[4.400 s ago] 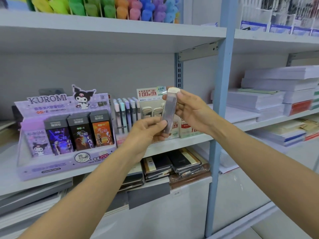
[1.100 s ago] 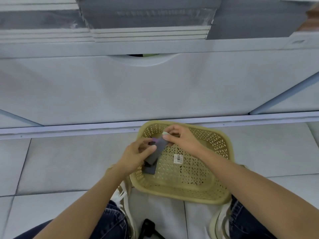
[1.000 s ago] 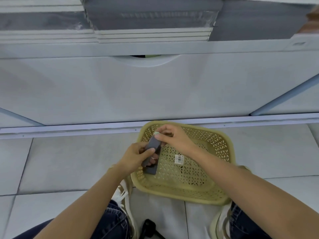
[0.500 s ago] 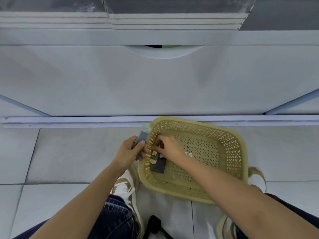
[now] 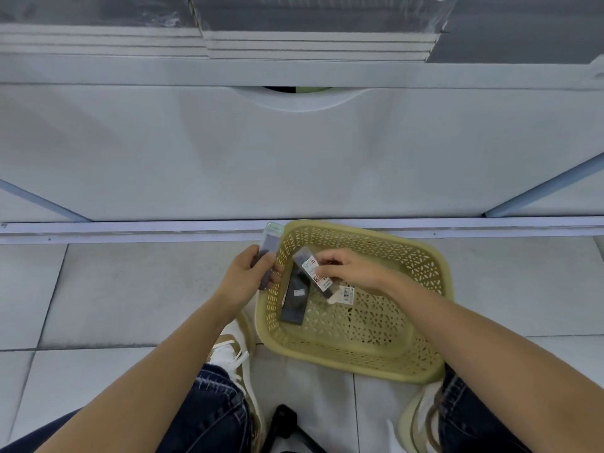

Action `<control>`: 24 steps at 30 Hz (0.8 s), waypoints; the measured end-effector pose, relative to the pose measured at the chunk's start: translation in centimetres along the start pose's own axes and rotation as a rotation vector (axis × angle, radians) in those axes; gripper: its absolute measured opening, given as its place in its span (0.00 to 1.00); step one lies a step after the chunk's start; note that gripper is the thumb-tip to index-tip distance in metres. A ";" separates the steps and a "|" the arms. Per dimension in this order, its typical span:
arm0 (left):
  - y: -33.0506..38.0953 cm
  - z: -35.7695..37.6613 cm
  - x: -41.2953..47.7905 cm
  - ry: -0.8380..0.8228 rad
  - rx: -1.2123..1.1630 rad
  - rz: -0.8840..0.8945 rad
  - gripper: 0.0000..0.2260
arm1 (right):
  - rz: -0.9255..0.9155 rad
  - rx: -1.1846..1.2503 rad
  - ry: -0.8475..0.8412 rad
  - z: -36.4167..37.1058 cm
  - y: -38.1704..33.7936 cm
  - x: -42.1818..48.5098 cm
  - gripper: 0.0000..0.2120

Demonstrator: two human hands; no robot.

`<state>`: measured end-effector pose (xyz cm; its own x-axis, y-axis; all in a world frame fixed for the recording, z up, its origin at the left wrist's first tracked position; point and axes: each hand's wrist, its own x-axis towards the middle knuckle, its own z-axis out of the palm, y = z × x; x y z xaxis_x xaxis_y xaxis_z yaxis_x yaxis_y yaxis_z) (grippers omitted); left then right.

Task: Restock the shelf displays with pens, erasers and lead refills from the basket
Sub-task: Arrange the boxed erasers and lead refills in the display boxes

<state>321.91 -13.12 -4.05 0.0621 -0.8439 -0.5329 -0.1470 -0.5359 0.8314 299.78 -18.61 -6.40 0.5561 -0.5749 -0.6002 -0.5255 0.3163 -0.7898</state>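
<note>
In the head view, the left hand (image 5: 243, 279) is holding a grey lead refill case (image 5: 269, 248) just outside the left rim of the yellow basket (image 5: 421, 266), its grip curling tight around the case's lower half. The right hand (image 5: 346, 269) is reaching into the basket, its grip pinching a tilted labelled case (image 5: 313, 273), while a dark case (image 5: 295, 300) is lying flat inside by the left wall. The basket is sitting on the tiled floor (image 5: 130, 289).

You wear dark blue jeans (image 5: 212, 416), frayed pale at the left knee, and tan-and-white sneakers (image 5: 236, 354) with white laces, your forearms (image 5: 170, 354) bare.
</note>
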 end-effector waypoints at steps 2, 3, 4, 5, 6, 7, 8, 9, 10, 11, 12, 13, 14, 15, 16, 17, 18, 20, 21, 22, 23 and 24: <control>0.5 0.7 -0.2 -0.055 0.024 -0.010 0.12 | -0.004 -0.150 -0.069 -0.4 -0.7 -0.6 0.16; 0.6 1.1 -0.4 -0.083 0.048 -0.003 0.12 | -0.022 -0.217 -0.090 -0.4 -1.1 -0.7 0.17; 0.6 1.4 -0.6 -0.102 0.066 0.014 0.10 | -0.047 -0.259 -0.105 -0.3 -1.5 -0.8 0.16; 0.6 1.5 -0.7 -0.106 0.076 0.032 0.09 | -0.073 -0.279 -0.110 -0.2 -1.8 -0.8 0.14; 0.5 1.6 -0.7 -0.093 0.082 0.045 0.09 | -0.087 -0.279 -0.106 -0.2 -2.0 -0.7 0.12; 0.5 1.6 -0.7 -0.073 0.072 0.045 0.08 | -0.081 -0.248 -0.100 -0.2 -2.0 -0.7 0.11; 0.5 1.4 -0.7 -0.055 0.051 0.038 0.08 | -0.054 -0.193 -0.097 -0.4 -1.8 -0.7 0.11; 0.5 1.3 -0.7 -0.040 0.023 0.031 0.09 | -0.023 -0.133 -0.093 -0.6 -1.5 -0.7 0.13; 0.6 1.2 -0.7 -0.028 0.000 0.024 0.09 | -0.010 -0.081 -0.081 -0.8 -1.0 -0.8 0.13; 0.7 1.0 -0.8 -0.026 -0.010 0.016 0.09 | -0.014 -0.028 -0.050 -1.1 -0.5 -0.9 0.12; 0.8 0.9 -0.8 -0.037 0.002 0.008 0.08 | -0.023 0.036 0.000 -1.3 0.0 -1.0 0.10; 0.9 1.0 -0.9 -0.060 0.012 -0.004 0.08 | -0.032 0.111 0.064 -1.6 0.5 -1.1 0.09; 1.0 1.0 -1.0 -0.080 -0.002 -0.023 0.11 | -0.042 0.191 0.123 -2.0 0.9 -1.2 0.08; 1.1 1.1 -1.0 -0.078 -0.037 -0.053 0.15 | -0.052 0.261 0.167 -2.4 1.1 -1.3 0.08; 1.1 1.2 -0.9 -0.057 -0.057 -0.078 0.17 | -0.059 0.311 0.187 -2.8 1.3 -1.3 0.08; 1.2 1.2 -0.8 -0.038 -0.058 -0.086 0.18 | -0.060 0.337 0.184 -3.2 1.3 -1.3 0.08; 1.1 1.3 -0.8 -0.037 -0.051 -0.080 0.16 | -0.056 0.344 0.163 -3.4 1.3 -1.3 0.07; 1.2 1.4 -0.9 -0.076 -0.033 -0.060 0.11 | -0.046 0.351 0.119 -3.5 1.1 -1.2 0.07; 1.2 1.4 -0.9 -0.092 -0.016 -0.050 0.11 | -0.043 0.360 0.109 -3.5 0.9 -1.1 0.07; 1.1 1.4 -0.9 -0.097 -0.001 -0.049 0.11 | -0.043 0.367 0.102 -3.6 0.8 -1.1 0.07; 1.1 1.4 -0.9 -0.093 0.002 -0.054 0.10 | -0.045 0.365 0.091 -3.6 0.6 -1.2 0.06; 1.0 1.4 -0.9 -0.086 -0.005 -0.065 0.09 | -0.049 0.359 0.072 -3.5 0.4 -1.2 0.05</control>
<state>320.35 -12.91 -2.94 -0.0137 -0.8022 -0.5968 -0.1401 -0.5895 0.7956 296.62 -20.47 -5.58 0.5214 -0.6434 -0.5605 -0.2333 0.5243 -0.8189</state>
